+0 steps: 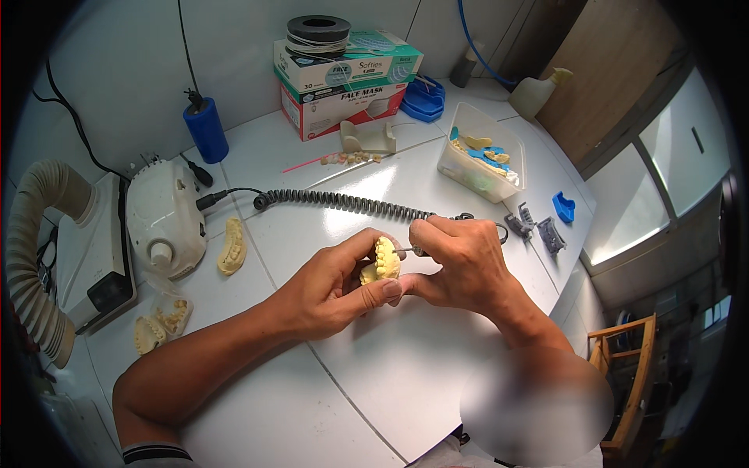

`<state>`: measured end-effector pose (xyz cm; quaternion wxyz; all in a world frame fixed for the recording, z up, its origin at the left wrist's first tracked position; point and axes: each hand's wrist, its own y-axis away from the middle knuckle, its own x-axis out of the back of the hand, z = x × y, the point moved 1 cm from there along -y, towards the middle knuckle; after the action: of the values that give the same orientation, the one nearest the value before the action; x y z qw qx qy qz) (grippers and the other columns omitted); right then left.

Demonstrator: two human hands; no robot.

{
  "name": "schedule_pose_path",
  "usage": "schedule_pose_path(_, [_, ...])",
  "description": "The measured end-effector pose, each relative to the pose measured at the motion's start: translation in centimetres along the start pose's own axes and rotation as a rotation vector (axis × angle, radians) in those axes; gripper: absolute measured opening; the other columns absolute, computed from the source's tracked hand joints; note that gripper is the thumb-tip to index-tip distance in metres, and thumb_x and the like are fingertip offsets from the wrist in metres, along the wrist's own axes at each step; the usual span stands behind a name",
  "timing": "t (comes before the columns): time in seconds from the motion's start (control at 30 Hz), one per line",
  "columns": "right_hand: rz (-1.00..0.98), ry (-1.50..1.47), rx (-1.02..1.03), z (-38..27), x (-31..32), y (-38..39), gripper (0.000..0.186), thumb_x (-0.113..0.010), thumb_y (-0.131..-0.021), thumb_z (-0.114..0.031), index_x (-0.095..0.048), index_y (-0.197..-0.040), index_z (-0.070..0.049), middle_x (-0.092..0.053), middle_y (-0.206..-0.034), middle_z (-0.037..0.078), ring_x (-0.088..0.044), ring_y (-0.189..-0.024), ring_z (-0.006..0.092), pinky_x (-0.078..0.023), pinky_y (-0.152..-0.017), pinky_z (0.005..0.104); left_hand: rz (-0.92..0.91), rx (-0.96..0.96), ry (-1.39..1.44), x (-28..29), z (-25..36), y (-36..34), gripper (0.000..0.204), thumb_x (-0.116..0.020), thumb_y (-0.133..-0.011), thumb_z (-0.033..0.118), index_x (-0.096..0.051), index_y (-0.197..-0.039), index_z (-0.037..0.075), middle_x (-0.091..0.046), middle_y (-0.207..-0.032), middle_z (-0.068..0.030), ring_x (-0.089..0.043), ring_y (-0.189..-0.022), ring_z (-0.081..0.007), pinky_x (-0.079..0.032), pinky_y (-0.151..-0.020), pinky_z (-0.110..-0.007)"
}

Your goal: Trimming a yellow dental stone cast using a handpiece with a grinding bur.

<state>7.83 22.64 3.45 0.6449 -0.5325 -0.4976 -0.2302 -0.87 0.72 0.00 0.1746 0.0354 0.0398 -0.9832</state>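
In the centre of the head view my left hand [347, 288] is closed round a pale yellow dental cast [385, 257], holding it upright with the moulded teeth showing. My right hand [460, 261] grips a metal rotary handpiece [418, 251], mostly hidden by the fingers, with its thin bit reaching to the cast’s right side. My right thumb is beside the cast, near my left thumb. A coiled black cord [351, 204] runs behind my hands from the white control box [160, 214] on the left. Another yellow cast [232, 246] lies on the tiled table left of my hands.
A ridged suction hose [39, 249] and bagged casts [152, 334] are at left. Behind stand mask boxes [343, 109] and a blue cylinder [204, 129]. A plastic tub [480, 164], grey pieces [550, 234] and a blue tray [563, 206] sit at right, near a wooden chair [640, 359].
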Motion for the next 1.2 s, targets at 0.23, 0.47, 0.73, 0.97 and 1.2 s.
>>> schedule_pose_path(0.23, [0.022,-0.027,-0.004,0.00,-0.09,-0.13,0.064,-0.083,-0.081,-0.069,-0.060,-0.085,-0.009,-0.062,-0.070,0.003,-0.062,-0.053,0.0236,-0.046,-0.048,0.0382,0.004,-0.025,-0.004,0.15,-0.32,-0.11,0.038,-0.069,-0.110,0.025,-0.054,-0.137,0.003,-0.063,-0.107,-0.0031,-0.062,-0.096,-0.0090,-0.052,-0.082,-0.026])
schedule_pose_path(0.47, [0.000,-0.021,-0.008,0.00,-0.02,-0.10,0.063,-0.084,-0.080,-0.067,-0.060,-0.085,-0.010,-0.062,-0.069,0.003,-0.062,-0.053,0.0235,-0.046,-0.048,0.0380,0.005,-0.010,-0.017,0.18,-0.31,-0.11,0.038,-0.069,-0.110,0.026,-0.054,-0.137,0.003,-0.063,-0.106,-0.0027,-0.061,-0.094,-0.0087,-0.052,-0.081,-0.026])
schedule_pose_path(0.73, [-0.012,-0.010,0.000,-0.08,-0.04,-0.07,0.062,-0.085,-0.080,-0.066,-0.060,-0.085,-0.010,-0.062,-0.069,0.003,-0.061,-0.053,0.0236,-0.045,-0.047,0.0381,-0.004,-0.009,-0.022,0.26,-0.24,-0.09,0.039,-0.069,-0.110,0.028,-0.054,-0.137,0.004,-0.063,-0.106,-0.0018,-0.061,-0.092,-0.0081,-0.052,-0.076,-0.025])
schedule_pose_path(0.97, [-0.018,-0.006,0.000,-0.09,-0.11,-0.08,0.062,-0.086,-0.079,-0.066,-0.060,-0.084,-0.010,-0.061,-0.068,0.003,-0.060,-0.052,0.0236,-0.045,-0.047,0.0381,-0.007,-0.013,-0.046,0.23,-0.21,-0.04,0.040,-0.069,-0.110,0.029,-0.054,-0.137,0.004,-0.062,-0.105,-0.0012,-0.060,-0.091,-0.0079,-0.051,-0.075,-0.025])
schedule_pose_path(1.2, [0.001,-0.026,-0.002,-0.16,-0.09,-0.20,0.062,-0.086,-0.079,-0.065,-0.059,-0.083,-0.010,-0.060,-0.067,0.003,-0.059,-0.051,0.0236,-0.044,-0.047,0.0380,-0.017,-0.012,-0.042,0.36,-0.30,-0.02,0.042,-0.069,-0.109,0.029,-0.053,-0.139,0.004,-0.060,-0.108,-0.0018,-0.059,-0.092,-0.0082,-0.050,-0.077,-0.026])
